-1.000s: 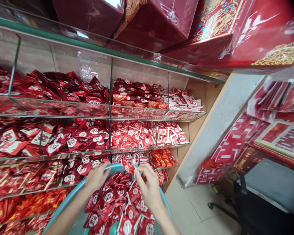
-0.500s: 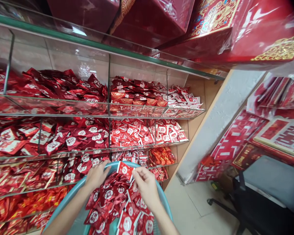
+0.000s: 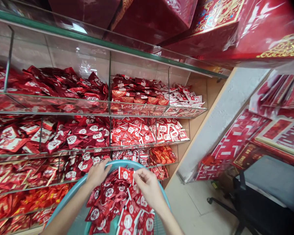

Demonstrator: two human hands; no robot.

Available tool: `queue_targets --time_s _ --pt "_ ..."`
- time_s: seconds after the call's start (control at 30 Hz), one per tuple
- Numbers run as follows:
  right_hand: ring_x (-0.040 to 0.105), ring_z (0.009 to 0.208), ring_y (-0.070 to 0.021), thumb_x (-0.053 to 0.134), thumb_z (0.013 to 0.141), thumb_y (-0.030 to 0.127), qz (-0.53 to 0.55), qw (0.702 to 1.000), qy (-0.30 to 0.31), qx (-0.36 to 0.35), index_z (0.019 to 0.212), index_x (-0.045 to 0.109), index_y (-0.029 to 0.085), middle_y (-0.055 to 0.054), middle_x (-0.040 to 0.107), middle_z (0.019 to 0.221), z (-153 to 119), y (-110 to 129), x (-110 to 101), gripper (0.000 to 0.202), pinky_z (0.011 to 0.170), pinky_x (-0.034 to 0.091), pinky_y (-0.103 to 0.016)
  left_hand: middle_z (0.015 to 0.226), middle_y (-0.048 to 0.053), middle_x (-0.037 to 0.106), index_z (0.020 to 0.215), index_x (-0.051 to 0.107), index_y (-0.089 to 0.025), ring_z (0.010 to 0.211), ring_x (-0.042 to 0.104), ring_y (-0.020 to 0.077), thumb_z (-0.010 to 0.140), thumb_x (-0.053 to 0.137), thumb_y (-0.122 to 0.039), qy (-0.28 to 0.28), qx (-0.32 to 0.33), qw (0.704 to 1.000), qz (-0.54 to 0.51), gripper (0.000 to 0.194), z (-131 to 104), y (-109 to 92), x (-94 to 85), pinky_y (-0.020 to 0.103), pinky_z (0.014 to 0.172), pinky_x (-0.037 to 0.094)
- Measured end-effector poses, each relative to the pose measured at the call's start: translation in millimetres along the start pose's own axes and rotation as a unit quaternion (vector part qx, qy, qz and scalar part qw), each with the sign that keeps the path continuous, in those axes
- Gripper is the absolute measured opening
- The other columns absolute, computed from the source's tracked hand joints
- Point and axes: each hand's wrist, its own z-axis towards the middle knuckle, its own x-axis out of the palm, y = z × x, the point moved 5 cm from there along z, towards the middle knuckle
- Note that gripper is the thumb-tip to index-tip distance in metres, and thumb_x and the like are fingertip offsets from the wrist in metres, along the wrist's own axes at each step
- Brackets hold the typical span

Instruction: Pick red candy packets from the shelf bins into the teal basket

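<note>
A blue plastic basket (image 3: 159, 195) holds a heap of small red candy packets (image 3: 112, 192) with white round labels. My left hand (image 3: 97, 173) is closed over the basket's far left rim, its fingertips partly hidden. Between the thumb and fingers of my right hand (image 3: 148, 186) is one bright red candy packet (image 3: 126, 175), pinched by its right end above the heap. Paler red packets lie nearest my right hand, and darker ones lie toward the left.
Glass shelves (image 3: 75, 151) with dividers hold many red packets behind the basket. Large red boxes (image 3: 156, 19) overhang at the top. A wooden side panel (image 3: 205, 114) and wall stand right, then a black office chair (image 3: 264, 199) on the tiled floor.
The packet in my right hand has dropped slightly and turned more level. My left hand stays at the basket rim. The view has shifted a little.
</note>
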Motion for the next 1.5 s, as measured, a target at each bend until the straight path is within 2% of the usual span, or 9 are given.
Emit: queue_targets --time_s 0.1,0.2,0.37,0.47,0.7,0.9,1.13,1.33,1.5 --pt "0.043 0.042 -0.0066 0.048 0.084 0.035 -0.088 0.994 0.056 0.012 0.066 0.051 0.019 0.005 0.048 0.053 -21.5 -4.8 -2.3 0.025 0.044 0.031 -0.018 0.105 0.001 0.066 0.107 0.052 -0.028 0.091 0.062 0.0221 0.087 0.030 -0.041 0.004 -0.002 1.000 -0.002 0.032 -0.3 -1.4 -1.7 0.030 0.073 0.042" --pt "0.039 0.040 -0.0062 0.048 0.084 0.035 -0.099 0.991 0.075 0.057 0.066 0.051 0.019 0.006 0.045 0.053 -39.4 -20.1 -16.5 0.024 0.041 0.029 -0.018 0.107 0.001 0.065 0.108 0.051 -0.029 0.092 0.062 0.0226 0.087 0.031 -0.040 0.009 -0.009 1.000 -0.001 0.032 -0.4 -2.1 -2.3 0.030 0.073 0.043" --pt "0.037 0.042 -0.0070 0.049 0.082 0.044 -0.081 0.994 -0.020 0.068 0.065 0.048 0.018 0.005 0.041 0.054 -43.5 -31.7 -62.7 0.030 0.041 0.031 -0.019 0.106 0.001 0.065 0.108 0.051 -0.028 0.091 0.061 0.0228 0.087 0.030 -0.041 0.006 -0.010 1.000 0.013 0.033 -0.5 -3.0 -2.6 0.030 0.073 0.042" --pt "0.035 0.042 -0.0068 0.050 0.081 0.046 -0.085 0.993 -0.055 0.056 0.064 0.048 0.018 0.006 0.039 0.052 -39.7 -32.4 -77.1 0.033 0.041 0.030 -0.019 0.105 0.002 0.065 0.108 0.051 -0.028 0.091 0.061 0.0222 0.087 0.030 -0.041 0.010 -0.015 1.000 0.017 0.033 -0.6 -3.3 -2.9 0.029 0.072 0.042" --pt "0.037 0.037 -0.0059 0.050 0.079 0.047 -0.068 0.992 -0.092 0.060 0.063 0.047 0.017 0.006 0.042 0.049 -27.4 -51.6 -71.0 0.034 0.038 0.029 -0.019 0.105 0.002 0.066 0.108 0.052 -0.028 0.089 0.062 0.0210 0.086 0.030 -0.041 0.012 -0.010 1.000 0.008 0.034 -0.6 -3.9 -4.8 0.028 0.071 0.042" --pt "0.039 0.029 -0.0072 0.048 0.076 0.046 -0.047 0.986 -0.121 0.100 0.063 0.045 0.019 0.006 0.045 0.045 -21.8 -66.4 -65.1 0.030 0.032 0.026 -0.019 0.106 0.002 0.066 0.109 0.051 -0.027 0.090 0.062 0.0217 0.086 0.029 -0.041 0.009 -0.002 1.000 0.012 0.034 0.4 -2.5 -3.7 0.029 0.070 0.042" --pt "0.043 0.035 -0.0093 0.044 0.072 0.028 -0.192 0.964 -0.161 0.092 0.052 0.043 0.020 0.001 0.053 0.044 -26.9 -65.0 -72.5 0.022 0.037 0.030 -0.020 0.104 0.001 0.066 0.108 0.051 -0.027 0.090 0.063 0.0211 0.087 0.029 -0.041 0.009 0.000 1.000 0.020 0.034 0.0 -3.4 -4.3 0.029 0.071 0.043" --pt "0.045 0.036 -0.0111 0.039 0.071 0.022 -0.235 0.951 -0.153 0.129 0.047 0.038 0.021 0.000 0.052 0.040 -28.3 -72.3 -71.0 0.024 0.040 0.029 -0.020 0.105 0.003 0.066 0.110 0.051 -0.026 0.091 0.062 0.0226 0.087 0.028 -0.040 0.019 -0.009 1.000 0.018 0.035 -1.7 -5.5 -7.2 0.030 0.072 0.043" --pt "0.044 0.041 -0.0108 0.039 0.071 0.021 -0.301 0.932 -0.163 0.114 0.046 0.033 0.021 0.001 0.048 0.041 -27.5 -79.5 -73.7 0.025 0.041 0.023 -0.021 0.104 0.003 0.066 0.110 0.051 -0.026 0.090 0.062 0.0228 0.086 0.028 -0.040 0.023 -0.011 1.000 0.016 0.036 -1.3 -6.8 -8.7 0.030 0.071 0.043"
